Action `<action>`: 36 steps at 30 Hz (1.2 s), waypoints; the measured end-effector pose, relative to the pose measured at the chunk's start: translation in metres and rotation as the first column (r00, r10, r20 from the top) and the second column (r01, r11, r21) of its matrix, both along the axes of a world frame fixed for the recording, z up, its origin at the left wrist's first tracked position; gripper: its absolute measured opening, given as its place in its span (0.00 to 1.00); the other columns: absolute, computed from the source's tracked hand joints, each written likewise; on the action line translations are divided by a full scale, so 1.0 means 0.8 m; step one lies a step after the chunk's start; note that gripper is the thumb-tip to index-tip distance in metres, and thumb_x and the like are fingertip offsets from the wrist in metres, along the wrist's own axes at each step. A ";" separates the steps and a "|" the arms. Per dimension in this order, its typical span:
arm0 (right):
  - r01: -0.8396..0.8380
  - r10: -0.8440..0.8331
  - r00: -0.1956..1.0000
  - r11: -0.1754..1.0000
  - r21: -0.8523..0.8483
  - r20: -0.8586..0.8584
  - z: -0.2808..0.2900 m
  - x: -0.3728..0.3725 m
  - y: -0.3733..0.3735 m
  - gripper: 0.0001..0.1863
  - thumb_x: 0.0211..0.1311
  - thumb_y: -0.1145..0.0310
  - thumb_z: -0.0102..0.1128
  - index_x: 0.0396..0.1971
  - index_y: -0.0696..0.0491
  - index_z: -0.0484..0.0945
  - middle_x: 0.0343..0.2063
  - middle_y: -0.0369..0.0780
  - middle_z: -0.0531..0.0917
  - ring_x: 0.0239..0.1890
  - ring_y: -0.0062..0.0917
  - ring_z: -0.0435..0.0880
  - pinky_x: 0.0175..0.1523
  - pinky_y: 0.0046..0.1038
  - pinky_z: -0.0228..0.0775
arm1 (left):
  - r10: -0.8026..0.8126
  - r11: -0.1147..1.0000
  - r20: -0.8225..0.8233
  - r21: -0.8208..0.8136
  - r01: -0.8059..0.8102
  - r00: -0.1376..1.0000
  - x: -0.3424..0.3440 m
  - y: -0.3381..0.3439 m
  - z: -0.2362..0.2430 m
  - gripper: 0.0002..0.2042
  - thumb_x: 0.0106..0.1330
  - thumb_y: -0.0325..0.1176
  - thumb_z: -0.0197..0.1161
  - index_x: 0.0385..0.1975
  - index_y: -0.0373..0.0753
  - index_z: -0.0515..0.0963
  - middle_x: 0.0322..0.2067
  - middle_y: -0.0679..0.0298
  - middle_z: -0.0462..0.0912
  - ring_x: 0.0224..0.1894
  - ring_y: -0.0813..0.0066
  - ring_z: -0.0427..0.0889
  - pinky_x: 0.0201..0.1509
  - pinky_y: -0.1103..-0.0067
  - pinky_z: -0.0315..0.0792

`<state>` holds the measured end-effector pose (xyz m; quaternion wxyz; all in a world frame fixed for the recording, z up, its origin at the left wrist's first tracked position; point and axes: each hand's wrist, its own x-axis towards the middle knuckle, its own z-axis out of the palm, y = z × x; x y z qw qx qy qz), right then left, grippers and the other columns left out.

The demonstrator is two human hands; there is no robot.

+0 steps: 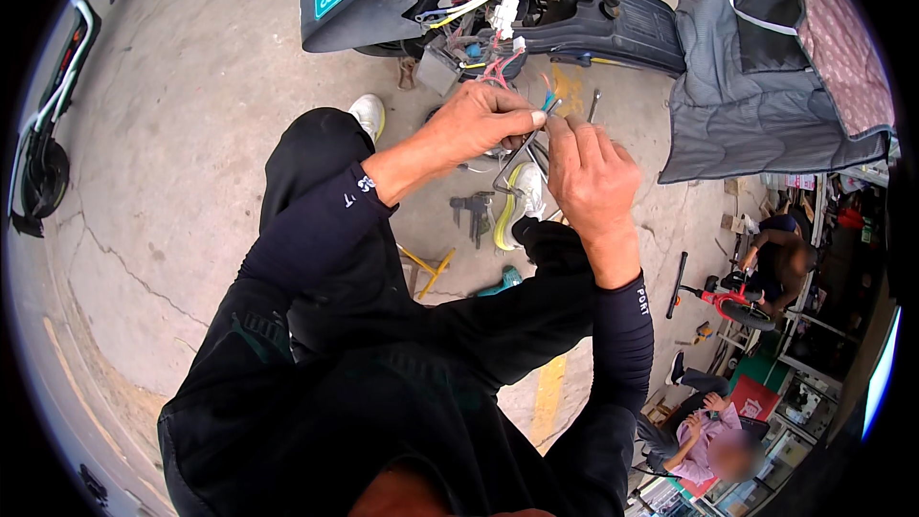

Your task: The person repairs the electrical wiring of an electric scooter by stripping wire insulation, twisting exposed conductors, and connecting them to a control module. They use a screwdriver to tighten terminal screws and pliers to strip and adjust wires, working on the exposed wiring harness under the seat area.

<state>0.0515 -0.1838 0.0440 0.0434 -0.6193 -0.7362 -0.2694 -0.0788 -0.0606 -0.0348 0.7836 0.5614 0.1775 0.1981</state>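
My left hand [469, 124] and my right hand [595, 172] meet over the ground beside an electric scooter [603, 33]. Between their pinched fingertips is a thin electrical wire [549, 99], with blue and orange strands showing just above. How the two hands share it is partly hidden by the fingers. A dark cable [510, 161] hangs below the fingertips. Just beyond the hands, the scooter's wiring is exposed: yellow and white wires [474, 2], red wires [498, 69], a white connector [504, 15] and a grey box [438, 70].
Dark metal parts [472, 214] and a yellow stand [433, 273] lie near my shoes. At right, a quilted grey cover [728, 124] drapes the scooter. Farther right are a person by a small red bike [718, 302] and a seated person [704, 440]. Another scooter [57, 105] stands at left.
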 end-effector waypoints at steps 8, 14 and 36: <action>0.105 -0.074 0.953 0.990 0.091 -0.294 -0.023 -0.004 -0.001 0.08 0.55 0.74 0.65 0.35 0.53 0.77 0.25 0.37 0.79 0.21 0.30 0.80 0.24 0.30 0.71 | 0.022 1.000 0.115 -0.020 -0.019 0.993 0.003 -0.012 -0.007 0.11 0.67 0.31 0.66 0.45 0.32 0.84 0.30 0.69 0.82 0.32 0.88 0.75 0.36 0.84 0.72; 0.237 -0.178 0.819 0.971 0.039 -0.545 -0.036 -0.012 -0.003 0.06 0.57 0.73 0.65 0.33 0.55 0.78 0.22 0.41 0.80 0.21 0.34 0.82 0.24 0.31 0.71 | 0.024 0.997 0.047 0.066 -0.028 0.999 -0.001 -0.015 0.001 0.12 0.65 0.29 0.66 0.46 0.32 0.83 0.34 0.67 0.85 0.33 0.86 0.77 0.36 0.83 0.72; 0.324 -0.238 0.498 0.943 -0.075 -0.834 -0.035 -0.005 -0.025 0.13 0.61 0.70 0.67 0.45 0.54 0.78 0.29 0.39 0.83 0.26 0.24 0.84 0.30 0.26 0.75 | 0.064 0.979 0.113 0.186 -0.085 0.992 0.007 -0.017 -0.008 0.13 0.69 0.28 0.61 0.48 0.26 0.80 0.39 0.63 0.81 0.40 0.82 0.78 0.41 0.81 0.75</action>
